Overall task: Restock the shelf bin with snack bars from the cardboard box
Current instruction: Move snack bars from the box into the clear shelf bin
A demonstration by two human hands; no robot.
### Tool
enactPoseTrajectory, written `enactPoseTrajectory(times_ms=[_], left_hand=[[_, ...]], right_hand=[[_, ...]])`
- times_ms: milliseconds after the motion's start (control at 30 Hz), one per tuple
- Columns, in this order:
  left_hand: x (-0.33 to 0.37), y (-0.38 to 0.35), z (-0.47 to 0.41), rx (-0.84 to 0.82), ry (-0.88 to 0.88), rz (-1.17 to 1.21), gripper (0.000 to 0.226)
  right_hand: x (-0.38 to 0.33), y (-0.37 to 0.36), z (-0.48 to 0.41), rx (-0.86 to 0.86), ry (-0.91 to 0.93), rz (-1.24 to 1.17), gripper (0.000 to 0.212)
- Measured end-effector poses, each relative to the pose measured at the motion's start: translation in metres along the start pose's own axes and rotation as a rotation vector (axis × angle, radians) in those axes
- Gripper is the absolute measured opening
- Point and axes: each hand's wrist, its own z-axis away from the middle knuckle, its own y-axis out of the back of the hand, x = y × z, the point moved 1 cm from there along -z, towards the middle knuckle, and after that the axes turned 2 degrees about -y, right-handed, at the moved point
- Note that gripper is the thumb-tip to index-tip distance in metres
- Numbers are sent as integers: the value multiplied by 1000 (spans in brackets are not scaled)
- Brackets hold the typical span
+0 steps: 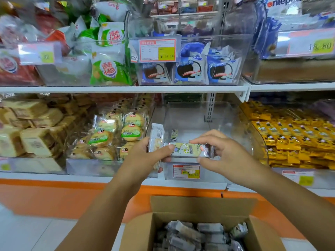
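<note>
- Head view, hands first: the left hand (145, 156) grips an upright snack bar (156, 136) in its curled fingers. Its thumb also presses on the left end of a crosswise snack bar (188, 149). The right hand (223, 154) pinches the right end of that bar between thumb and fingertips.
- Both bars are held at the near front lip of the clear shelf bin (226, 120), just above its price tag (186, 171). Neither is inside yet.
- The step looks like delivery: bars have reached the bin and are about to be set down. The restock seems early. I can make out only one lone bar (174, 134) in the bin, toward its left, while the cardboard box (199, 203) looks well filled.
- The next move calls for clearing the front lip, laying the crosswise bar flat on the bin floor and letting go. The left thumb must release that bar without loosening its hold on the upright one.
- The box sits open below the hands, at the near edge, with boxed bars (195, 232) heaped inside.
- Round cakes (117, 133) fill the bin to the left, and yellow packets (290, 138) fill the one to the right.
- The left hand covers the upright bar's lower part, and the frame cuts off the box's near side.
- The bin's clear walls and reflections make its depth hard to trace, and the wrapper and tag print are too small to read.
</note>
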Motion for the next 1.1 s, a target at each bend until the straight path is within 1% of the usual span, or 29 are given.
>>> enactPoseTrajectory(times_ms=[67,100,167,200,267,333,400,467,533,600,667,733,767,800,900,1000,1067,1100], left_hand=[[-3,3,-5,60,-63,-121,21],[-4,7,-8,98,-94,-174,15],[-4,14,-16,131,-114,-205,3],[-7,18,-20,127,-116,-215,3],[-15,23,-28,97,-144,-296,6],[-21,24,-34,80,-170,-390,12],[-24,24,-41,81,-170,-411,16],[-22,23,-48,81,-177,-401,20],[-19,21,-54,71,-185,-358,19],[-19,20,-58,48,-180,-299,15],[-20,20,-60,22,-183,-262,15],[-23,23,-62,14,-179,-251,20],[-23,23,-62,10,-176,-250,21],[-22,24,-62,2,-177,-246,20],[-20,23,-60,-16,-183,-249,22],[-20,23,-58,-30,-178,-257,15],[-20,24,-56,-50,-185,-249,8],[-20,25,-55,-59,-198,-252,9]], right_hand=[[5,0,-8,85,7,160,34],[11,2,-15,143,-24,197,33],[30,7,-35,229,-162,204,34],[41,7,-49,235,-232,202,36],[65,3,-81,198,-315,246,38],[88,-9,-113,133,-340,418,32],[104,-23,-140,77,-376,516,27],[114,-39,-156,24,-456,497,25],[125,-54,-165,-27,-518,418,29],[131,-66,-169,-89,-493,329,39],[131,-73,-169,-108,-467,185,45],[131,-79,-169,-120,-448,129,52],[130,-81,-170,-117,-431,142,53],[131,-82,-171,-107,-443,139,52],[133,-85,-176,-81,-395,213,50],[136,-87,-177,-43,-375,188,38],[138,-86,-175,-73,-358,217,35],[137,-85,-174,-104,-362,201,36]])
